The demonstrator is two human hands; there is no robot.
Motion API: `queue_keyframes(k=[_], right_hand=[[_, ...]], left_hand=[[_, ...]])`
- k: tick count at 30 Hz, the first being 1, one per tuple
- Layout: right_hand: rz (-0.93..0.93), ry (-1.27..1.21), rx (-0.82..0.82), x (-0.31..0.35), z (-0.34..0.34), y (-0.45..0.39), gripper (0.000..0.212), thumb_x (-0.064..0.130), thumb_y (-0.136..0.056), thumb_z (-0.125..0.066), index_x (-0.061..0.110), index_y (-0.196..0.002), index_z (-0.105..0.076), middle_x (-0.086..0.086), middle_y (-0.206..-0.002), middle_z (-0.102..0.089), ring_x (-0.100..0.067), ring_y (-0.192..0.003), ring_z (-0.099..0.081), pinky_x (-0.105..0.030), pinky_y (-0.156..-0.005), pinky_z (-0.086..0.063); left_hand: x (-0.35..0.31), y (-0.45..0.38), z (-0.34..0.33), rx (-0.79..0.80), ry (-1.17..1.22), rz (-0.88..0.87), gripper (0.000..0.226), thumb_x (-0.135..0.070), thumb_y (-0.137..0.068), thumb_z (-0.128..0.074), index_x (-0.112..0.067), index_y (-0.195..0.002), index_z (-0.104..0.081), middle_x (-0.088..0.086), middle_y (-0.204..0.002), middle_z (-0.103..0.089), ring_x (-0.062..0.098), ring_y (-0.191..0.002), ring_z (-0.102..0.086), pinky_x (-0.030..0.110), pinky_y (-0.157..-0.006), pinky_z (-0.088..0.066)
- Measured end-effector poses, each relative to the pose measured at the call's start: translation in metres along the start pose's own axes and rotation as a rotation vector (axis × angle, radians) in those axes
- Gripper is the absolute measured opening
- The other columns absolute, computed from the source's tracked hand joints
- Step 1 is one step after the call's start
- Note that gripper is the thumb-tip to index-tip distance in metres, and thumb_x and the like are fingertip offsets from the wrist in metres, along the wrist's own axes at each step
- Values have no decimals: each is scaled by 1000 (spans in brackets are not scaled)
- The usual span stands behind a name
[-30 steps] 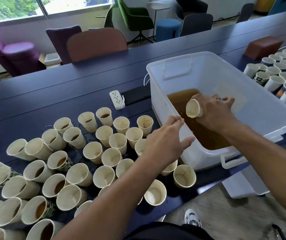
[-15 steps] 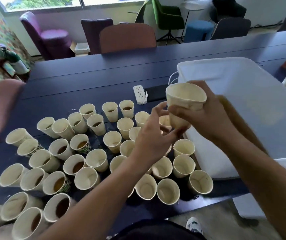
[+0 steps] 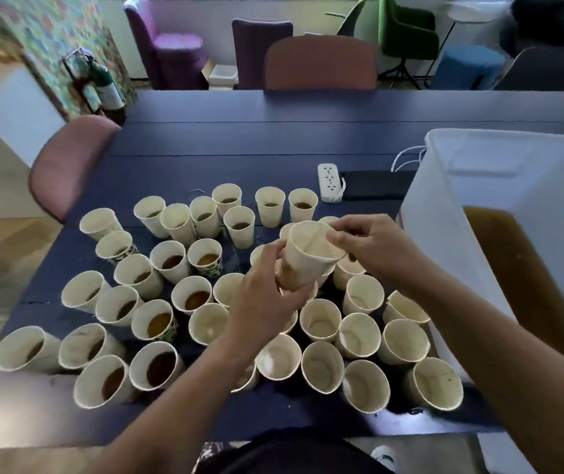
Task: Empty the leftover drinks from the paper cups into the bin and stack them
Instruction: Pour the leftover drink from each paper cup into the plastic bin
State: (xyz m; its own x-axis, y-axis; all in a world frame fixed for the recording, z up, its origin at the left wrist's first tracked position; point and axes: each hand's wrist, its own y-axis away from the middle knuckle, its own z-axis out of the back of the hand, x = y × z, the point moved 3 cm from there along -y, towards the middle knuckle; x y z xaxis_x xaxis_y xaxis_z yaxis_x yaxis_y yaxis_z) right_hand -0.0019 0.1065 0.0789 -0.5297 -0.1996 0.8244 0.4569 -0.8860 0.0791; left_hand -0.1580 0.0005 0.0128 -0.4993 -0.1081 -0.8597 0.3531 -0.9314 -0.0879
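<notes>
An emptied cup [image 3: 308, 256] is held above the middle of the table [image 3: 273, 138] — gripped low on its wall by the left hand [image 3: 266, 299], pinched at the rim by the right hand [image 3: 372, 246]; both hands are closed on it, close together. Whether a second cup sits nested under it cannot be told. The cup is judged light and thin-walled, easily crushed, its damp paper soft; a hold spread around the wall near the stiffer base or rolled rim is judged safest, with little squeeze. About forty cups are counted on the table; the exact number is blocked by the arms. Roughly fifteen at 4 to 6 o'clock look empty; the rest, from 7 round to 12 o'clock, are judged to hold brown drink [image 3: 159, 325], though some interiors are hidden. One bin [image 3: 444, 213] stands at 3 o'clock, brown liquid pooled inside — just beside the nearest cups. One power strip [image 3: 330, 183] lies at 1 o'clock.
</notes>
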Motion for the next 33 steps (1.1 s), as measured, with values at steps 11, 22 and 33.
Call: queue_keyframes(k=[11, 22, 33], right_hand=[[-19, 99, -492, -15, 38, -99, 23, 23, -94, -61, 12, -108, -76, 0, -94, -74, -15, -85, -65, -29, -78, -52], [-471, 294, -446, -113, 31, -150, 28, 18, -91, -54, 15, -112, -72, -9, -109, -70, -32, -99, -63, -34, -78, -48], [-602, 383, -296, -150, 21, -144, 25, 27, -88, -49, 13, -100, -67, -12, -107, -66, -31, -94, -59, -36, -73, -49]], left_hand=[[22, -13, 16, 9, -46, 40, 58, -30, -90, -74, -35, -140, -47, -16, -126, -56, -2, -84, -64, 29, -82, -53], [23, -52, 8, 42, -105, 52, 25, -25, -96, -65, -31, -120, -66, -19, -101, -68, 6, -89, -66, 26, -80, -54], [7, -171, -26, 136, -319, -6, 28, -25, -98, -56, -21, -124, -64, -4, -106, -70, 17, -96, -66, 30, -79, -56]])
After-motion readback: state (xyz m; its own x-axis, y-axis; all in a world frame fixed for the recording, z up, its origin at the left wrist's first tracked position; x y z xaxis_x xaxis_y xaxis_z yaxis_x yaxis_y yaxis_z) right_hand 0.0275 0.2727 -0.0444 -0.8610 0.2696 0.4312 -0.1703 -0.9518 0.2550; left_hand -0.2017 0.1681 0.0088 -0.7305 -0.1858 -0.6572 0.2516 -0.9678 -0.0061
